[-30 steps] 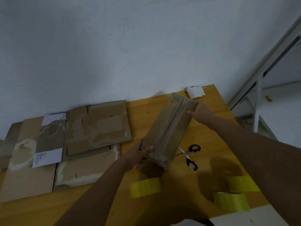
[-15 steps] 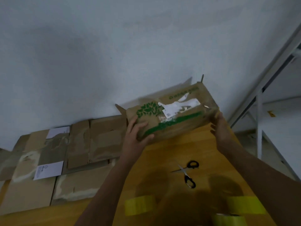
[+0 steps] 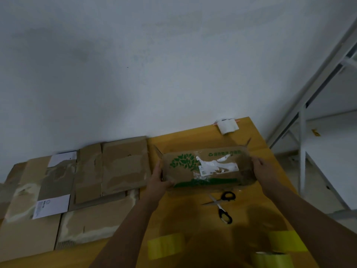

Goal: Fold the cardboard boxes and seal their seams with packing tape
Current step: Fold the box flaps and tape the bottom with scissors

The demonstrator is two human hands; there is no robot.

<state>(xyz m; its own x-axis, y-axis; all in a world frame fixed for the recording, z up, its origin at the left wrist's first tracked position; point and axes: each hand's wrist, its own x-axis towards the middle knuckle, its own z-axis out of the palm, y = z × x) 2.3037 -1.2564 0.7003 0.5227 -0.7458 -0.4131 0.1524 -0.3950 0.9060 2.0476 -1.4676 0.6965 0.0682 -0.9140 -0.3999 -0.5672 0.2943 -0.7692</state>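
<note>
Box (image 3: pixel 207 168) lowered toward table (image 3: pixel 185 215) since earlier, printed face up; both hands (image 3: pixel 158 183) (image 3: pixel 265 174) still gripping ends.

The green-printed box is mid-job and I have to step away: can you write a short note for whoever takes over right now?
Left hand grips the left end of the green-printed box; right hand holds its right end, printed face towards the camera.
Scissors lie on the wooden table just in front of the box; a tape roll stands at the near edge, with yellow tape strips beside it.
Flattened boxes are stacked at left, not yet folded.
Whether this box's seams are all sealed cannot be told; check them, then fold and tape the rest.
</note>
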